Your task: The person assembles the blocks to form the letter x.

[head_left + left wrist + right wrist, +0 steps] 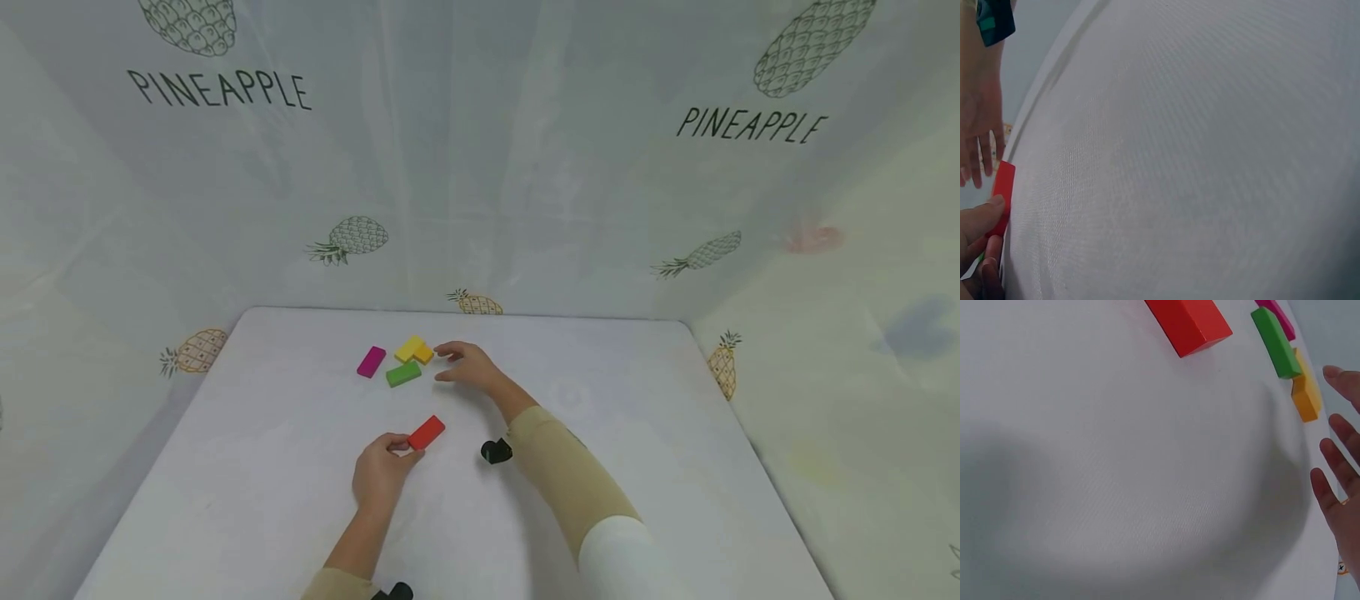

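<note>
My left hand [380,475] pinches a red rectangular block [427,432] between thumb and fingers, low over the white table. The left wrist view shows the thumb lying on the red block [1002,190]. Farther up the table, my right hand [471,367] reaches in from the right, thumb and fingers spread apart and holding nothing. Just left of its fingertips is an orange block [423,354], against a yellow block [409,348]. In front of these lies a green block [403,374]; a magenta block [371,362] sits to the left.
The white tabletop [637,400] ends at a back edge just behind the coloured blocks. Behind and beside it hangs a pale cloth [562,192] printed with pineapples. A small black device [496,452] sticks out at the right sleeve.
</note>
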Tool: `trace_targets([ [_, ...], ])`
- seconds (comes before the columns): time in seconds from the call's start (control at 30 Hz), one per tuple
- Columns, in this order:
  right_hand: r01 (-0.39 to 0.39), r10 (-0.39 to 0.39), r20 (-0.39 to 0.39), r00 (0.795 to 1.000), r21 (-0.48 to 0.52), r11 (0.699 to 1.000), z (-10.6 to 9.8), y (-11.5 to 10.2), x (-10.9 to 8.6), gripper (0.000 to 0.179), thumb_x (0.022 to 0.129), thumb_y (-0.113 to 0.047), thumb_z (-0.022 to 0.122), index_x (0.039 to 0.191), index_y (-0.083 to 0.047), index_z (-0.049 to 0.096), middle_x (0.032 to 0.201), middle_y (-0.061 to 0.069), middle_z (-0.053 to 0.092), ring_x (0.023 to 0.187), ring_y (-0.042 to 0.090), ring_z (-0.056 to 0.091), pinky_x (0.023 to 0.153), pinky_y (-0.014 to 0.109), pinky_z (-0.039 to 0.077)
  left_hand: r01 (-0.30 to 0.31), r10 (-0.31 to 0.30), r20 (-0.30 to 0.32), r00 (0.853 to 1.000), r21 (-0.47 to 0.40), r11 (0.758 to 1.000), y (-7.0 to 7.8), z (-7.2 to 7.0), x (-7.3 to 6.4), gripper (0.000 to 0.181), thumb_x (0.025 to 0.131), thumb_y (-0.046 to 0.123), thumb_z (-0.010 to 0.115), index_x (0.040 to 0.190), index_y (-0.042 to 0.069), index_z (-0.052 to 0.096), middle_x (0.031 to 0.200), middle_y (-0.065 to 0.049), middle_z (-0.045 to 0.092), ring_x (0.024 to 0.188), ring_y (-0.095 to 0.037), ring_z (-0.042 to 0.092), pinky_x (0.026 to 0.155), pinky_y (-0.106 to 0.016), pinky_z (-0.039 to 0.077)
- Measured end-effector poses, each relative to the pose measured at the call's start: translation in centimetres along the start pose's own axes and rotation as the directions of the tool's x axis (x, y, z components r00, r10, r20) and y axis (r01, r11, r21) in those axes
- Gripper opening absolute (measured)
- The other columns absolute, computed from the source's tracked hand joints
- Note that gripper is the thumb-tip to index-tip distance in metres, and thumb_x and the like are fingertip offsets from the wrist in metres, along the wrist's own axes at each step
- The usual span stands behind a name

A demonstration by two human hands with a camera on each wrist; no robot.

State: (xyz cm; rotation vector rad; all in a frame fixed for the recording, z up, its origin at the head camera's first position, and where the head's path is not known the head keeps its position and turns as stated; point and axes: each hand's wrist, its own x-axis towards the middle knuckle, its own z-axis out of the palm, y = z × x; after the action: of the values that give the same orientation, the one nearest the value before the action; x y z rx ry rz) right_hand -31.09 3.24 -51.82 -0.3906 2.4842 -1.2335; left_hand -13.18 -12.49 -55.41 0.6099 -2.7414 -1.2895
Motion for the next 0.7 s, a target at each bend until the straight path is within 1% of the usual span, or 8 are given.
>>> trace_targets([
  [0.13, -0.002, 0.001, -0.022, 1.000, -0.015, 1.000, 0.5, -0.3, 0.8, 0.049, 0.083, -0.021, 0.080, 0.129, -0.021, 0.063, 0.126, -0.006, 0.060, 0.113, 0.015, 0.052, 0.091, 0.031, 0.048, -0.001, 0.001, 0.002, 1.000, 0.000, 1.000, -0.1, 0.0, 0.1, 0.031, 0.076, 0.023, 0.085, 0.102, 0.011, 0.072, 0.086, 0.000, 0.067, 0.078, -0.019, 0.058, 0.059, -0.026, 0.046],
  [0.37, 0.034, -0.034, -0.029, 0.999, 0.004, 0.999, 1.2, -0.2, 2.2, 0.047, 0.082, -0.020, 0.080, 0.127, -0.021, 0.064, 0.124, -0.008, 0.061, 0.110, 0.014, 0.053, 0.093, 0.030, 0.046, -0.018, 0.018, 0.004, 1.000, 0.007, 1.000, -0.1, -0.3, 0.2, 0.032, 0.077, 0.022, 0.084, 0.103, 0.010, 0.073, 0.086, 0.001, 0.067, 0.076, -0.019, 0.057, 0.058, -0.028, 0.044],
  [0.5, 0.020, -0.020, -0.048, 0.999, -0.007, 1.000, 1.4, 0.1, 2.6, 0.046, 0.082, -0.019, 0.080, 0.126, -0.021, 0.065, 0.122, -0.008, 0.061, 0.108, 0.014, 0.053, 0.092, 0.029, 0.046, -0.017, 0.017, 0.009, 1.000, 0.000, 1.000, 0.0, -0.3, 0.2, 0.033, 0.077, 0.022, 0.085, 0.104, 0.010, 0.072, 0.085, 0.001, 0.068, 0.075, -0.018, 0.057, 0.058, -0.027, 0.044],
  [0.6, 0.011, -0.012, -0.056, 0.998, -0.020, 1.000, 1.3, 0.2, 2.9, 0.046, 0.082, -0.018, 0.080, 0.125, -0.021, 0.066, 0.121, -0.007, 0.061, 0.106, 0.014, 0.053, 0.090, 0.030, 0.046, -0.006, 0.006, 0.012, 1.000, -0.003, 1.000, 0.1, -0.2, 0.2, 0.033, 0.076, 0.022, 0.085, 0.105, 0.010, 0.072, 0.086, 0.001, 0.067, 0.077, -0.019, 0.057, 0.059, -0.027, 0.044],
  [0.7, 0.012, -0.013, -0.048, 0.999, -0.035, 0.999, 1.4, 0.1, 3.3, 0.046, 0.082, -0.019, 0.080, 0.125, -0.022, 0.066, 0.120, -0.005, 0.060, 0.104, 0.015, 0.052, 0.088, 0.030, 0.046, 0.012, -0.012, 0.008, 1.000, -0.005, 1.000, 0.1, -0.1, 0.2, 0.034, 0.076, 0.023, 0.085, 0.105, 0.010, 0.072, 0.086, 0.001, 0.067, 0.080, -0.020, 0.058, 0.060, -0.027, 0.045],
])
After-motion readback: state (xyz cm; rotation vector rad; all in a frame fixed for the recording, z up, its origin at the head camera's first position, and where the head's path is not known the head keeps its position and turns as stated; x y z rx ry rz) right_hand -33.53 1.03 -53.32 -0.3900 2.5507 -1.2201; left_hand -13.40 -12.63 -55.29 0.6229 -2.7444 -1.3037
